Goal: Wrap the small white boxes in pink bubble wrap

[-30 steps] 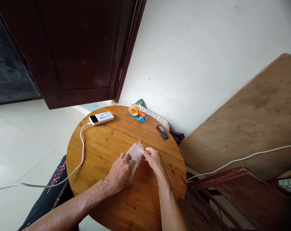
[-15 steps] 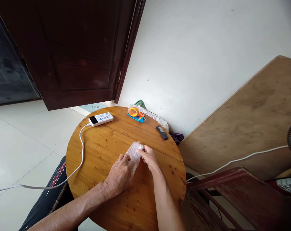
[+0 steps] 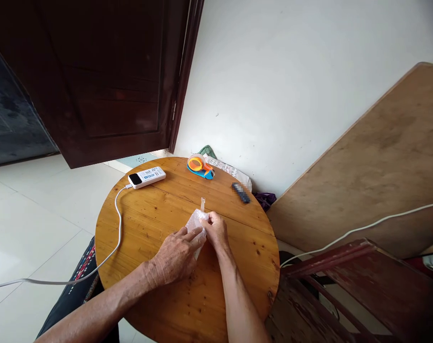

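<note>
The left forearm crosses the near-left edge of the round wooden table (image 3: 188,309). The left hand (image 3: 177,255) lays its fingers across a bubble-wrap piece (image 3: 192,220) at mid-table; whether it grips cannot be told. The right hand (image 3: 216,231) pinches the wrap's right side between thumb and fingers. A clear strip (image 3: 202,203) sticks out toward the far edge. Beyond, a blurred dark object (image 3: 241,193) lies by the far-right edge, a cabled white device (image 3: 147,177) near the far-left edge, and an orange-and-blue tape dispenser (image 3: 206,172) by the far edge.
</note>
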Available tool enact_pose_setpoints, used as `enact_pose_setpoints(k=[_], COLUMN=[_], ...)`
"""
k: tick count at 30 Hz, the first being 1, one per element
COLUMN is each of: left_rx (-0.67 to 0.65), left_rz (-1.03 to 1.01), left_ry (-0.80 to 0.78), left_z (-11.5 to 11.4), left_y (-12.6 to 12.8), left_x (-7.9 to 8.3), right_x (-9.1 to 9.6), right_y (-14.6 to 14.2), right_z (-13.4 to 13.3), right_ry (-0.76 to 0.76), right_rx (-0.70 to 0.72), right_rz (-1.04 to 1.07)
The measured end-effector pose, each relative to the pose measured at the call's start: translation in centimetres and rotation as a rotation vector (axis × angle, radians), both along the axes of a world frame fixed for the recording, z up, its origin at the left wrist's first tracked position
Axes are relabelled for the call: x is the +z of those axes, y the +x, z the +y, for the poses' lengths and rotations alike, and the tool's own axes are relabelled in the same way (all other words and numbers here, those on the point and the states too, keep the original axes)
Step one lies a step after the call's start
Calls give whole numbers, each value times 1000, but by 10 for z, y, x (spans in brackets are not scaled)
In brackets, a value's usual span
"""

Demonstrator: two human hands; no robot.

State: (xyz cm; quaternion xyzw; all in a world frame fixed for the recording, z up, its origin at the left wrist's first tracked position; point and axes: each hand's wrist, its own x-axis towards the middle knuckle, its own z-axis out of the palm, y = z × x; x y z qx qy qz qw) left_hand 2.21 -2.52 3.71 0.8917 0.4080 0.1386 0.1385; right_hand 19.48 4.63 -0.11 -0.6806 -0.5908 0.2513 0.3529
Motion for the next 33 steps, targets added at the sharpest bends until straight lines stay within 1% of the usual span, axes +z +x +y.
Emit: enact_pose_setpoints(k=[3, 6, 10, 14, 17, 21, 24, 26, 30, 33], left_rx=[-29, -49, 46, 82, 107, 188, 268, 324, 426, 449], left_rz=[19, 45, 27, -22, -87, -230, -329, -380, -488, -560], left_ry=[20, -7, -54, -97, -61, 19, 44, 39, -11, -97], left_z=[1, 1, -1, -2, -2, -3, -4, -6, -7, -4], left_y=[0, 1, 2, 3, 3, 4, 4, 3, 3, 2], left_x=[1, 2, -1, -4, -11, -28, -41, -46, -47, -46], right_x=[0, 0, -1, 2, 9, 27, 41, 47, 51, 52], right_y=[-1, -2, -1, -1, -1, -1, -5, -8, -13, -15], right_z=[-1, -2, -6, -10, -13, -23, -37, -49, -70, -80], right_ry=[7, 15, 22, 38, 34, -12, -20, -5, 40, 78], right_rx=[4, 10, 35, 84, 132, 246, 326, 353, 342, 330], right_rz=[12, 50, 144, 262, 335, 434, 400, 346, 270, 244])
